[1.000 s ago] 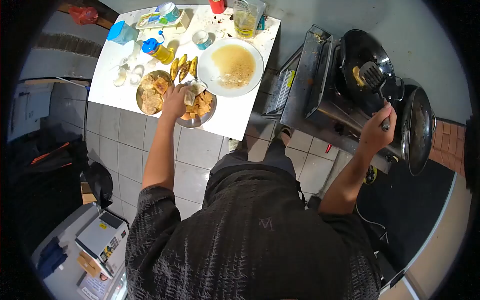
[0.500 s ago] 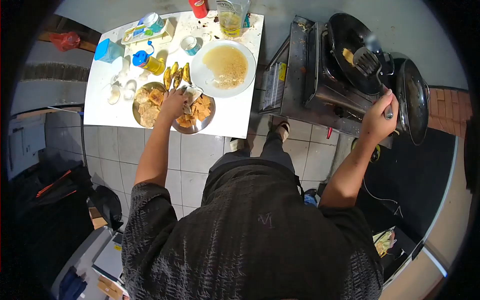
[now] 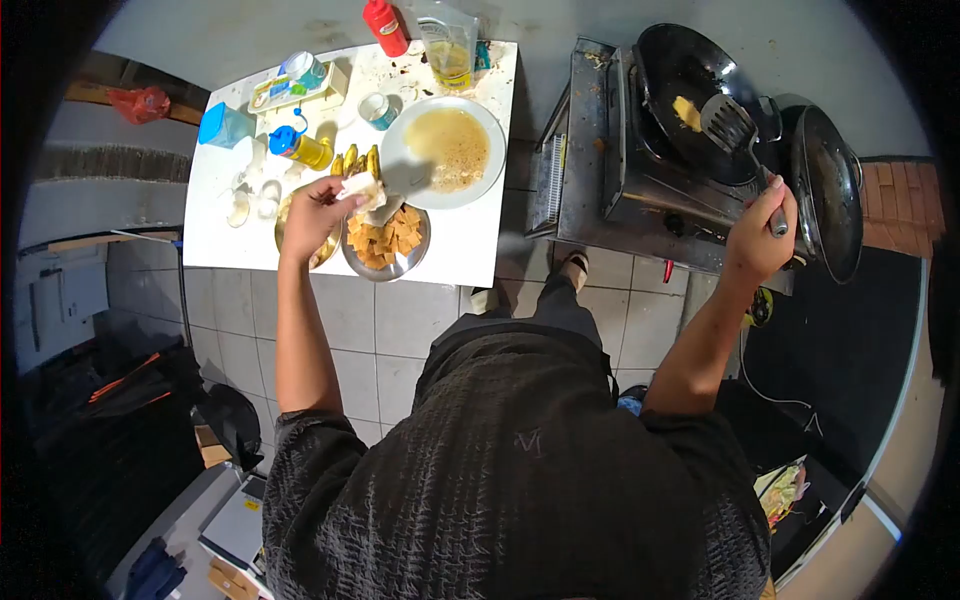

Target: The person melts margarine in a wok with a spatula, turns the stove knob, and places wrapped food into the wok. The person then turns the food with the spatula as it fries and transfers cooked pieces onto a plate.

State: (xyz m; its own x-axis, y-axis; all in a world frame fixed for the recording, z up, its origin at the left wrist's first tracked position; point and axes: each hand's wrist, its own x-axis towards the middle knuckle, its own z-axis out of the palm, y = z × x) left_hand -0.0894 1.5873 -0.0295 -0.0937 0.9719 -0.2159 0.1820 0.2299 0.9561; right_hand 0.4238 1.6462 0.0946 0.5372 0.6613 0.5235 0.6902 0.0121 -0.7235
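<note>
My left hand (image 3: 314, 215) is closed on a white crumpled piece (image 3: 362, 188), perhaps tissue or thin plastic, lifted over the table's front part. Just below it is a steel bowl (image 3: 388, 276) of orange-brown cut pieces (image 3: 385, 240). A second dish, with fried flat pieces, is mostly hidden behind this hand. On the right, my right hand (image 3: 762, 232) grips the handle of a slotted spatula (image 3: 728, 122). The spatula's head is inside the black wok (image 3: 665, 60), beside a yellow piece of food (image 3: 687, 113).
The wok sits on a stove (image 3: 600, 190), with a large lid (image 3: 830, 200) to its right. On the white table (image 3: 470, 245) are a plate of pale liquid (image 3: 445, 150), bananas (image 3: 372, 160), a blue-capped bottle (image 3: 300, 146), an oil pouch (image 3: 450, 55) and a red bottle (image 3: 386, 28).
My left hand has risen from the dishes and moved slightly left, now holding the white crumpled piece that lay by the bowl. The right hand and spatula have barely moved.
</note>
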